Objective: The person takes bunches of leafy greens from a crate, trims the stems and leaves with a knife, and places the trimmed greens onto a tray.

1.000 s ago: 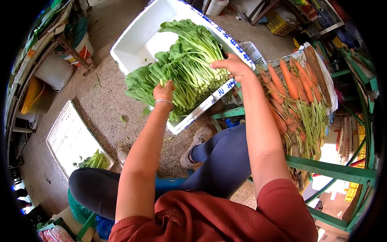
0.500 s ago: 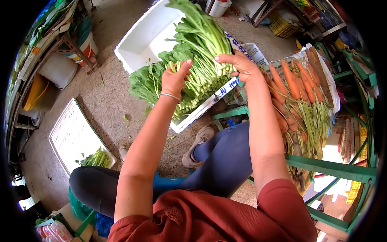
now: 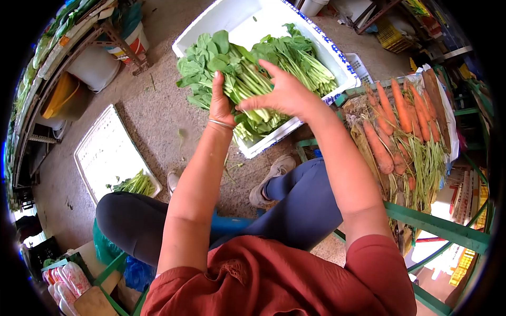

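A bunch of leafy greens [image 3: 219, 58] with pale green stems lies between my hands over the near left side of a white foam box [image 3: 249, 30]. My left hand [image 3: 221, 105] grips it at the stems, thumb raised, its other fingers hidden by the greens. My right hand [image 3: 287, 95] is over the stems from the right, thumb and index finger spread apart. A second heap of greens [image 3: 311, 66] rests inside the box to the right, stems toward the right wall.
Carrots [image 3: 401, 113] with wilted tops lie on a stand at right, beside a green metal frame [image 3: 437, 226]. On the floor at left is a white tray [image 3: 105, 150] with a few greens [image 3: 134, 184]. Buckets [image 3: 95, 68] stand under the left shelf.
The greens my right hand held upright at the box's right side now lie in the box. My right hand has opened and moved left toward my left hand, which now grips a bunch.
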Motion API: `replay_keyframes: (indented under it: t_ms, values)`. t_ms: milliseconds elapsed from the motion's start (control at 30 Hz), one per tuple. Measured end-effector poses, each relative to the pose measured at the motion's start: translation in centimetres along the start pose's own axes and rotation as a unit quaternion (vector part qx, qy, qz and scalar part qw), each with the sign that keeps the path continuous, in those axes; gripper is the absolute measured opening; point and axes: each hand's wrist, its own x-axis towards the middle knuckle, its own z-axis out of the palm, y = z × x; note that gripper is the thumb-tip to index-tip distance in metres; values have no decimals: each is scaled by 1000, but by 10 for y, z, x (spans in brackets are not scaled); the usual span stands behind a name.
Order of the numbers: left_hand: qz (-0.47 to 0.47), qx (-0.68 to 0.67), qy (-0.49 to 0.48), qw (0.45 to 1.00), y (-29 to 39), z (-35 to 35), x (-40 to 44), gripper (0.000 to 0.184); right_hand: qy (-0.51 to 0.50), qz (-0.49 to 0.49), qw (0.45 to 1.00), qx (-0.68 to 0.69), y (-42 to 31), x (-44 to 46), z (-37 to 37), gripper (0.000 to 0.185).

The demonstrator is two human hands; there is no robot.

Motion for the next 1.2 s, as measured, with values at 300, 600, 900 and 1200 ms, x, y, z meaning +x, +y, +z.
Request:
replay_keyframes:
  t_ms: [300, 600, 900, 1200]
  values:
    - [52, -139, -35, 988, 13, 6, -12, 83, 124, 142, 920, 343, 4, 4, -13, 33]
    - [98, -124, -12, 987, 10, 24, -10, 70, 254, 26, 792, 554, -15, 20, 39, 18]
    - [109, -156, 6, 982, 42, 5, -17, 55, 234, 125, 861, 433, -18, 6, 26, 36]
    - [185, -43, 138, 972, 67, 17, -20, 39, 162, 202, 807, 530, -7, 4, 27, 47]
